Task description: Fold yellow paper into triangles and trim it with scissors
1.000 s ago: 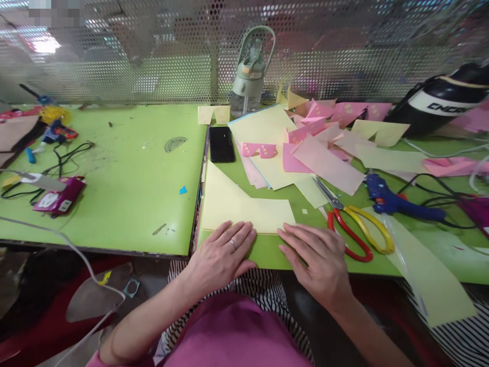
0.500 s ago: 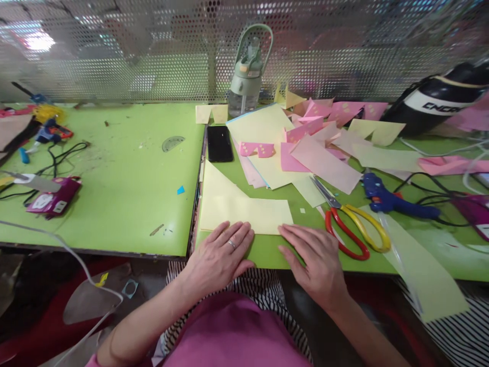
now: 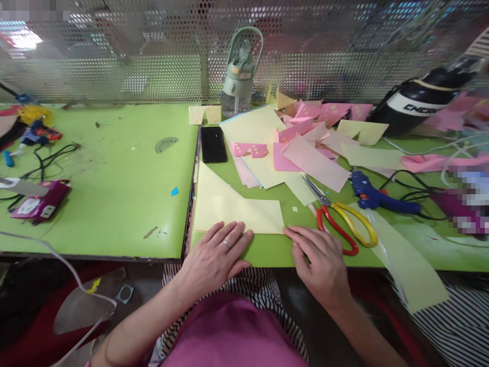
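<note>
The person's left grip (image 3: 217, 255) is lying flat, fingers slightly apart, across the near edge of a pale-yellow paper sheet (image 3: 239, 211), which is extending beyond it over the green worktop (image 3: 126, 209). The right grip (image 3: 321, 262), thumb and fingers apart, is touching the sheet's near right corner. Red-and-yellow-handled metal scissors (image 3: 327, 202) are lying just beyond that grip.

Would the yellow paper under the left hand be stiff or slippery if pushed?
The yellow paper is probably fairly stiff: a similar cutout seems to stand upright behind the phone. It likely slides easily, lying flat on a shiny table, though the left hand on its near edge may resist.
</note>
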Demonstrator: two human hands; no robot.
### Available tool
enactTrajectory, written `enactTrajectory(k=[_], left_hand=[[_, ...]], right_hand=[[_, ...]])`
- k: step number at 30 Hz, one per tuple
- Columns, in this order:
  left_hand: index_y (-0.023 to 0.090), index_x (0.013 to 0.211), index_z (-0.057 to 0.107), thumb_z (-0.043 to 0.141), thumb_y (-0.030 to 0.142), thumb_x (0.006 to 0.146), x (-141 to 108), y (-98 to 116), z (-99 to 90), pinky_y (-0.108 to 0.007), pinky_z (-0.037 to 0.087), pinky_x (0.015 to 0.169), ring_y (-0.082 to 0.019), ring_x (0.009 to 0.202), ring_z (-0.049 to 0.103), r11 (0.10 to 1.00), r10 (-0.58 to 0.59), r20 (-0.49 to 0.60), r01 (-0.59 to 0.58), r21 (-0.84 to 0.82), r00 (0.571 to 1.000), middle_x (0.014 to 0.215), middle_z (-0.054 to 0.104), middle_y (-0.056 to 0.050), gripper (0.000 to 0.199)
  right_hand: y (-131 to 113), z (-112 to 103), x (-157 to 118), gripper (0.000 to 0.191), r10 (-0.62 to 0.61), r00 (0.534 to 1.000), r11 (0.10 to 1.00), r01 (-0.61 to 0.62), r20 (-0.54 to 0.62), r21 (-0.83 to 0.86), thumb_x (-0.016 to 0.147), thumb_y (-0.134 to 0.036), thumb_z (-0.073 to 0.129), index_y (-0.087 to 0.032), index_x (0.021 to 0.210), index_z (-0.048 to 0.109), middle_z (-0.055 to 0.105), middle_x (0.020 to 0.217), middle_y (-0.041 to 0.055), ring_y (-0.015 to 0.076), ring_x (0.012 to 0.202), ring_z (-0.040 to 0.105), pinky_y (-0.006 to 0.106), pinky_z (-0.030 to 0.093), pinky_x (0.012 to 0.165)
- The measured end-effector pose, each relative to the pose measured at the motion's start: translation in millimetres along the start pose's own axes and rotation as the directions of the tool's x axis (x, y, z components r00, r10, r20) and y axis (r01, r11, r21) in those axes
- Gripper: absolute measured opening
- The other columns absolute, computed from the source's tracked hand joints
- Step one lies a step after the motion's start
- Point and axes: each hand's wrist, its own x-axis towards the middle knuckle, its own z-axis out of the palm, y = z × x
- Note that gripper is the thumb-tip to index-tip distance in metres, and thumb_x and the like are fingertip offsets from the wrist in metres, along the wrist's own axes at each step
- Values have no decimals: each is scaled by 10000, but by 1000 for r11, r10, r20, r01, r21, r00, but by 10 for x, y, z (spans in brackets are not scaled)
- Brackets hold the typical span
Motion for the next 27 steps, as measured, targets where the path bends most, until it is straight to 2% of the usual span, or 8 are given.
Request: enactTrajectory(k=[6,12,17,22,27], left_hand=[[125,1415,432,261,578,982,45,76,10,-442,286,1159,-251,1379,402,999,-44,-14,44,-9,999,1479,471,-101,650],[116,1473,343,189,645,952,175,187,44,-452,251,1173,-255,1407,356,999,-4,2,4,-33,1000,1524,408,-93,759],[109,1469,351,158,659,945,206,201,73,-447,256,1165,-250,1399,366,1000,-20,36,20,-23,999,1521,412,-93,784],[114,1476,342,145,673,938,189,200,68,-435,255,1163,-249,1407,349,1000,-14,36,14,9,999,1531,399,-82,801],[108,1479,343,122,697,919,185,203,72,-433,259,1156,-260,1414,333,1000,-11,29,10,29,1000,1546,370,-97,842]], right_hand=[[-22,-61,56,252,-53,997,998,55,49,-25,865,-143,517,-184,1027,706,749,991,67,244,912,649,432,409,894],[-30,-39,49,216,-59,997,997,61,52,-49,900,-218,533,-149,1052,669,736,986,101,259,913,637,440,404,902],[-14,-20,22,275,-62,997,998,62,40,-1,907,-219,572,-149,1166,634,715,1019,109,249,931,629,421,421,890],[6,-15,-10,300,-76,994,997,76,73,6,908,-255,577,-186,1186,667,679,1090,122,263,976,616,426,452,885],[10,-22,-26,335,-84,991,996,85,105,-4,908,-290,573,-173,1205,673,665,1121,142,286,1005,606,447,461,885]])
